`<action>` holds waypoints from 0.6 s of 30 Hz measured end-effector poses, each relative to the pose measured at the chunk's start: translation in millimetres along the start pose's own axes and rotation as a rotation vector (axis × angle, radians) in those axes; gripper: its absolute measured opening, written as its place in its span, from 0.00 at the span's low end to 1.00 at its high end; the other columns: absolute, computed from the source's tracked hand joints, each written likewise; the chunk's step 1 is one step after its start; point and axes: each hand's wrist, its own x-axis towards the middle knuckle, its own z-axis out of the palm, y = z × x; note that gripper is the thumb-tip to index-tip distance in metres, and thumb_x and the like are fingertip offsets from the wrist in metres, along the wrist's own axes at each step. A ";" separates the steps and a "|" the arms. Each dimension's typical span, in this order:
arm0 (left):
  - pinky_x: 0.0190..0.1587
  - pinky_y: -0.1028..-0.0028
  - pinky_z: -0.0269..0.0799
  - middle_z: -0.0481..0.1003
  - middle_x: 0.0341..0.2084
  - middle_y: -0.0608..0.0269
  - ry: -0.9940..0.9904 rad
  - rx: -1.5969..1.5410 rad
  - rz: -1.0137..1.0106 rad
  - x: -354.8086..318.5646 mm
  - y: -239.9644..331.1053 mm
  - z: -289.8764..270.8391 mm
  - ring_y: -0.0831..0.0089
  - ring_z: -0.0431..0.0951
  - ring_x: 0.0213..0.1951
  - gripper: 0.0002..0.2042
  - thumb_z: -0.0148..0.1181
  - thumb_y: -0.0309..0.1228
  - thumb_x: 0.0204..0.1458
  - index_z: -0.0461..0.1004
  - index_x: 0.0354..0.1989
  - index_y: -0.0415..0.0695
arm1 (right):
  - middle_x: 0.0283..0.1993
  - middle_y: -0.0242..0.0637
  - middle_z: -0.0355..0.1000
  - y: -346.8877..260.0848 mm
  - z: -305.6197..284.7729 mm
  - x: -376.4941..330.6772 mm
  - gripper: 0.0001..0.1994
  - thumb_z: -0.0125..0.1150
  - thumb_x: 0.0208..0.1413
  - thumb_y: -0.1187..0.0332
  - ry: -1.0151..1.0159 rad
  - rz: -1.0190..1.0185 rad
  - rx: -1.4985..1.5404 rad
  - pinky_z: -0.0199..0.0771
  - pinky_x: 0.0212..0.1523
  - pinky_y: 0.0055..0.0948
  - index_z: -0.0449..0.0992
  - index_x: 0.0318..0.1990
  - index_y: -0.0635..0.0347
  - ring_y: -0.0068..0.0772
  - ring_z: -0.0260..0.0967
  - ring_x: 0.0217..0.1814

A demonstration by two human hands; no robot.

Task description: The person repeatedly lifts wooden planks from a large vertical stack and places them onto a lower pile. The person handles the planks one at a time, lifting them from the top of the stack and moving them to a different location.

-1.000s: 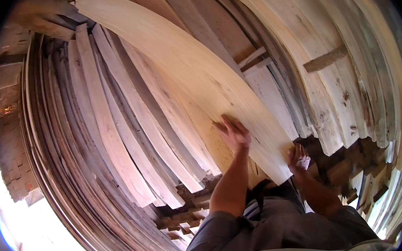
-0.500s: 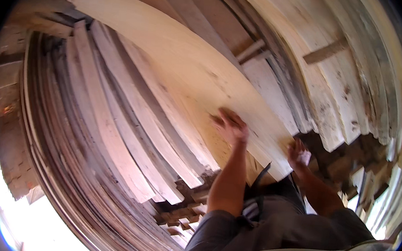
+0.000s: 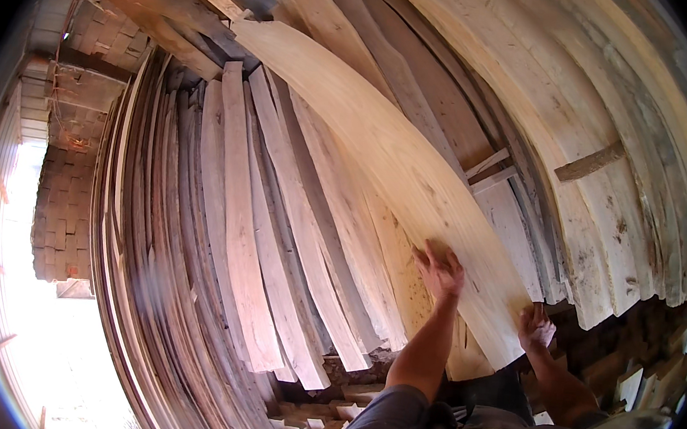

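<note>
Both hands are on the long pale wooden plank I am working with: my left hand lies spread and flat against its broad face near the lower end, fingers open (slightly blurred, so I cannot tell how hard it presses), while my right hand curls around the plank's lower right edge, closed on it. That plank leans tilted across the row of upright grey-brown boards standing to its left, its top reaching toward the brick wall, its foot near the low pile of dark offcut blocks. More pale boards lean to the right. I judge the plank stiff, heavy and top-heavy at this length, rough and splintery rather than slippery; 2 holds on the side edges near the bottom look safest.
</note>
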 end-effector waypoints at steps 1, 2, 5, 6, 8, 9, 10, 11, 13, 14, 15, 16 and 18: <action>0.66 0.51 0.53 0.50 0.66 0.28 0.003 -0.022 0.005 -1.4 -2.8 2.3 0.35 0.54 0.66 0.33 0.56 0.40 0.55 0.56 0.68 0.40 | 0.31 0.44 0.75 1.7 1.3 -0.5 0.15 0.57 0.55 0.54 0.003 0.003 -0.024 0.74 0.29 0.50 0.69 0.43 0.52 0.55 0.74 0.32; 0.66 0.51 0.53 0.50 0.67 0.29 0.007 -0.045 0.012 -1.1 -6.0 4.3 0.34 0.54 0.66 0.34 0.56 0.40 0.54 0.56 0.68 0.41 | 0.31 0.44 0.75 3.2 2.8 -1.6 0.15 0.57 0.55 0.54 0.007 0.007 -0.048 0.74 0.29 0.50 0.69 0.42 0.52 0.55 0.74 0.31; 0.66 0.52 0.54 0.49 0.67 0.30 0.046 -0.186 0.073 -3.9 -15.5 9.2 0.35 0.53 0.66 0.35 0.59 0.38 0.53 0.54 0.69 0.40 | 0.30 0.43 0.75 9.3 5.7 -0.5 0.14 0.58 0.54 0.54 -0.006 0.000 -0.026 0.74 0.29 0.51 0.69 0.40 0.51 0.54 0.75 0.31; 0.67 0.52 0.54 0.49 0.67 0.31 0.069 -0.238 0.091 -6.5 -24.0 7.8 0.36 0.53 0.67 0.36 0.60 0.37 0.52 0.54 0.69 0.39 | 0.29 0.42 0.75 7.0 5.7 0.9 0.13 0.58 0.54 0.55 -0.014 -0.009 -0.019 0.74 0.30 0.51 0.70 0.39 0.51 0.53 0.75 0.30; 0.67 0.53 0.55 0.49 0.68 0.32 0.028 -0.223 0.128 -15.1 -35.2 10.0 0.37 0.53 0.67 0.38 0.62 0.36 0.50 0.53 0.69 0.39 | 0.29 0.43 0.75 2.8 2.6 0.7 0.12 0.58 0.54 0.55 -0.006 -0.001 -0.056 0.74 0.30 0.51 0.70 0.38 0.51 0.53 0.75 0.30; 0.67 0.54 0.55 0.49 0.68 0.33 0.012 -0.212 0.156 -16.2 -37.1 9.2 0.37 0.53 0.67 0.39 0.63 0.36 0.50 0.53 0.69 0.38 | 0.29 0.43 0.75 1.6 3.0 2.2 0.12 0.58 0.54 0.56 0.004 0.003 -0.064 0.74 0.30 0.51 0.70 0.38 0.51 0.53 0.75 0.30; 0.67 0.55 0.54 0.49 0.68 0.34 0.014 -0.267 0.122 -20.6 -37.3 9.4 0.39 0.53 0.68 0.40 0.64 0.37 0.49 0.52 0.69 0.38 | 0.29 0.45 0.76 3.8 2.8 2.7 0.13 0.58 0.53 0.55 -0.027 0.024 -0.025 0.74 0.31 0.51 0.70 0.38 0.52 0.54 0.75 0.31; 0.68 0.57 0.54 0.49 0.69 0.36 0.017 -0.322 0.088 -26.2 -36.9 9.9 0.41 0.53 0.68 0.42 0.65 0.38 0.49 0.50 0.70 0.38 | 0.29 0.46 0.76 6.2 4.0 2.5 0.13 0.58 0.53 0.54 -0.045 0.040 -0.021 0.74 0.31 0.52 0.70 0.37 0.52 0.55 0.75 0.32; 0.69 0.59 0.52 0.49 0.70 0.39 0.023 -0.514 0.035 -29.4 -30.3 12.8 0.46 0.53 0.69 0.44 0.66 0.39 0.50 0.47 0.71 0.37 | 0.29 0.49 0.76 10.1 3.5 4.2 0.15 0.58 0.53 0.53 -0.068 0.076 -0.013 0.74 0.32 0.53 0.70 0.37 0.54 0.56 0.75 0.32; 0.69 0.60 0.50 0.48 0.70 0.40 0.027 -0.646 0.013 -28.8 -26.9 14.2 0.49 0.52 0.70 0.45 0.67 0.39 0.50 0.46 0.71 0.37 | 0.29 0.50 0.76 11.7 3.2 7.1 0.15 0.58 0.53 0.52 -0.069 0.074 -0.012 0.74 0.33 0.53 0.70 0.36 0.55 0.57 0.75 0.32; 0.70 0.62 0.49 0.48 0.71 0.42 0.033 -0.771 -0.031 -32.4 -25.4 10.3 0.51 0.52 0.70 0.46 0.67 0.39 0.51 0.44 0.72 0.36 | 0.29 0.51 0.76 14.0 3.4 6.7 0.16 0.58 0.53 0.52 -0.089 0.067 -0.021 0.74 0.33 0.54 0.70 0.36 0.56 0.58 0.75 0.32; 0.70 0.62 0.48 0.47 0.71 0.43 0.036 -0.830 -0.069 -34.9 -23.2 6.9 0.53 0.51 0.71 0.46 0.67 0.39 0.51 0.42 0.72 0.35 | 0.29 0.52 0.76 16.0 4.2 6.7 0.17 0.58 0.53 0.51 -0.109 0.061 -0.029 0.74 0.34 0.54 0.70 0.36 0.57 0.59 0.75 0.33; 0.70 0.64 0.45 0.45 0.72 0.44 0.041 -0.953 -0.140 -38.0 -14.7 1.8 0.57 0.49 0.72 0.47 0.66 0.38 0.53 0.39 0.72 0.34 | 0.28 0.52 0.76 19.4 6.9 10.1 0.19 0.58 0.53 0.49 -0.145 0.080 -0.042 0.74 0.35 0.54 0.70 0.36 0.58 0.59 0.75 0.33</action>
